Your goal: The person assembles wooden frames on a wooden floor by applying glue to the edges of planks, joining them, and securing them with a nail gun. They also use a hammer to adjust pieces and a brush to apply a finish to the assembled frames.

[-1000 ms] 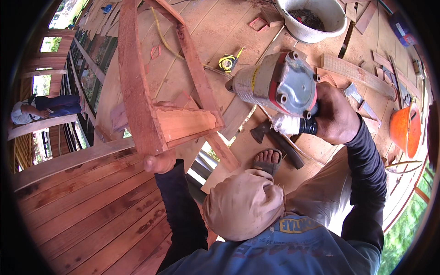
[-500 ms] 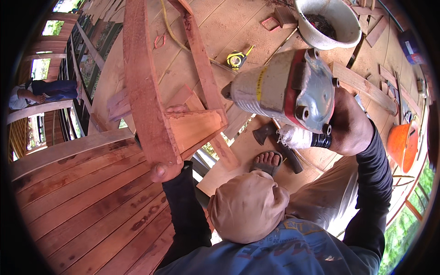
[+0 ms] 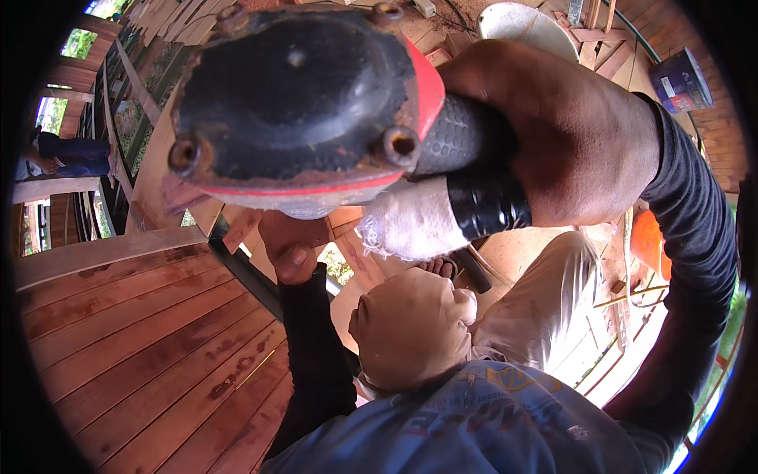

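My right hand (image 3: 572, 142) is closed around the black textured handle of a pneumatic nail gun (image 3: 292, 103). Its dark, bolted, red-edged cap fills the upper middle of the picture. White cloth (image 3: 410, 221) and black tape wrap the fitting below the grip. Under the tool, my left hand (image 3: 295, 262) is closed on the end of a reddish wooden frame, its thumb folded over. Only a bit of the frame's paler crosspiece (image 3: 346, 216) shows. The gun covers most of the frame and its own nose, so I cannot tell whether the nose touches the wood.
Reddish slats (image 3: 158, 332) form a surface at the left. A whitish tub (image 3: 529, 28) and a dark blue bucket (image 3: 683, 83) stand at the far right. An orange object (image 3: 649, 241) lies nearer, beyond my knee. Another person (image 3: 75, 154) is at the far left.
My right hand has swung the nail gun left and up over the frame, its cap now facing the view. My left hand, on the frame, has shifted slightly up and right.
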The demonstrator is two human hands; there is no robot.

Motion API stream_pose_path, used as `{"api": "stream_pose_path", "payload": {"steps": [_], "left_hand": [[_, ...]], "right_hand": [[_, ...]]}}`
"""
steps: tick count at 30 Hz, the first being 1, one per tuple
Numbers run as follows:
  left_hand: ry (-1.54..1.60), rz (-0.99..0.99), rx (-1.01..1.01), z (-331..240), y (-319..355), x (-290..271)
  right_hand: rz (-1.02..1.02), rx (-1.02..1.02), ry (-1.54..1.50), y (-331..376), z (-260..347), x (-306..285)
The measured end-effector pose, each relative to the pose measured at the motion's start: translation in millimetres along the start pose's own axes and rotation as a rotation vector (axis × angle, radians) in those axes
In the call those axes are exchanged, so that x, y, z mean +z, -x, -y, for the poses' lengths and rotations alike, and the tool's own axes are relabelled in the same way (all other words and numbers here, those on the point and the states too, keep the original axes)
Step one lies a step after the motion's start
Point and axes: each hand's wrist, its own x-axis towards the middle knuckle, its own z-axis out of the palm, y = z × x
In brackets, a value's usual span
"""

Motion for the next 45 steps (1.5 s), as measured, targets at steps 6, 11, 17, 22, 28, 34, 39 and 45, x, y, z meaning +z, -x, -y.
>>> {"api": "stream_pose_path", "payload": {"steps": [6,11,17,22,28,34,39,45], "left_hand": [[0.041,0.122,-0.040,-5,0,-13],[0.089,0.135,-0.109,-10,-15,9],[-0.128,-0.033,-0.085,-27,-11,13],[-0.240,-0.209,-0.102,-10,13,-20],[-0.516,-0.460,0.160,-16,-5,3],[-0.610,-0.329,0.117,-26,-9,7],[-0.637,-0.334,0.106,-21,-5,-1],[-0.670,-0.346,0.072,-22,-1,-5]], "right_hand": [[0.055,-0.139,0.198,-14,13,7],[0.107,-0.124,0.332,-7,12,6],[0.066,0.056,0.159,14,-5,21],[-0.259,0.442,-0.741,72,-4,71],[-0.264,0.289,-0.637,82,-37,115],[-0.360,0.425,-0.940,76,-33,113],[-0.347,0.389,-0.901,74,-36,115],[-0.326,0.460,-0.982,77,-40,113]]}}
